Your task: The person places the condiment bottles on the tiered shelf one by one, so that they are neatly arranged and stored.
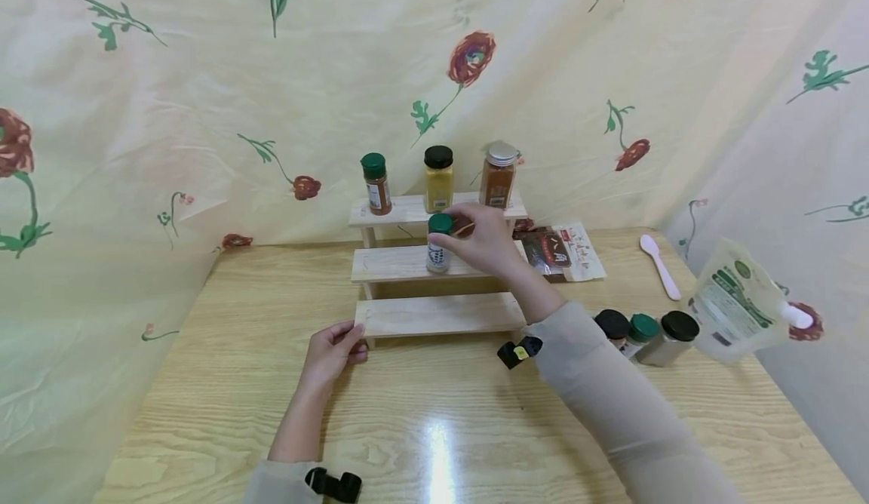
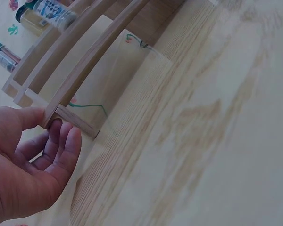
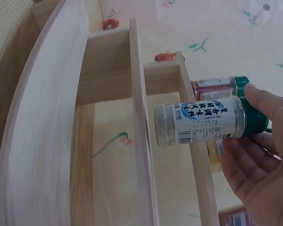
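My right hand (image 1: 487,238) grips the green cap of a spice jar (image 3: 205,121) with a white label and pale contents. The jar is upright at the middle step of a three-tier wooden shelf (image 1: 441,314); whether its base touches the board I cannot tell. Down at the front left, my left hand (image 1: 331,353) pinches the end of the lowest board, thumb above and fingers curled below. Along the top tier stand a green-capped jar of red spice (image 1: 377,185), a black-capped jar of yellow powder (image 1: 438,181) and a silver-lidded jar of orange-brown spice (image 1: 498,178).
Right of the shelf lies a spice packet (image 1: 566,251). Farther right are a pinkish spoon (image 1: 660,268), two black-lidded jars beside a green-capped jar (image 1: 641,330), and a spouted pouch (image 1: 736,304). A flowered cloth (image 1: 326,96) hangs behind the wooden table (image 1: 224,383).
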A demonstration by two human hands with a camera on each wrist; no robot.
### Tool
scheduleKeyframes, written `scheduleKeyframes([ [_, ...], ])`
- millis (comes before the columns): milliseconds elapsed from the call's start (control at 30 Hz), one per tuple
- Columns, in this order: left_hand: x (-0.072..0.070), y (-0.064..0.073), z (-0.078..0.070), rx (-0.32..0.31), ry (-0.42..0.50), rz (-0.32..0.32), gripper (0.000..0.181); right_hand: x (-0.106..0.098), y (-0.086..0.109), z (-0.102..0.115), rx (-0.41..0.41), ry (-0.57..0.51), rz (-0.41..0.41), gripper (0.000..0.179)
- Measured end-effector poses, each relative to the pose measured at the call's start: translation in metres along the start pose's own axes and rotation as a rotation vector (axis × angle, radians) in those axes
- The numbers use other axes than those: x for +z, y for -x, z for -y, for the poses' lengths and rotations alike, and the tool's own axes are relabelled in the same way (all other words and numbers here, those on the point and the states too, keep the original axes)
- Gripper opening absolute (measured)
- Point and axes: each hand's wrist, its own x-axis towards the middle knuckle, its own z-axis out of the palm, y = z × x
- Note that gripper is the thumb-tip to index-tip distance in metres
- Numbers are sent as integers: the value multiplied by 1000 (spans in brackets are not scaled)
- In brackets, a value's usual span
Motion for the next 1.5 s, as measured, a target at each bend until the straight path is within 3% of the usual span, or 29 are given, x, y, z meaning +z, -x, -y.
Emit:
scheduleKeyframes([
  [933, 1, 1, 0, 3, -10, 6, 41, 64, -36, 35, 40, -36, 91, 33],
  [1500, 0, 1, -1, -1, -4, 3, 43, 78, -37, 43, 84, 68, 112, 49],
])
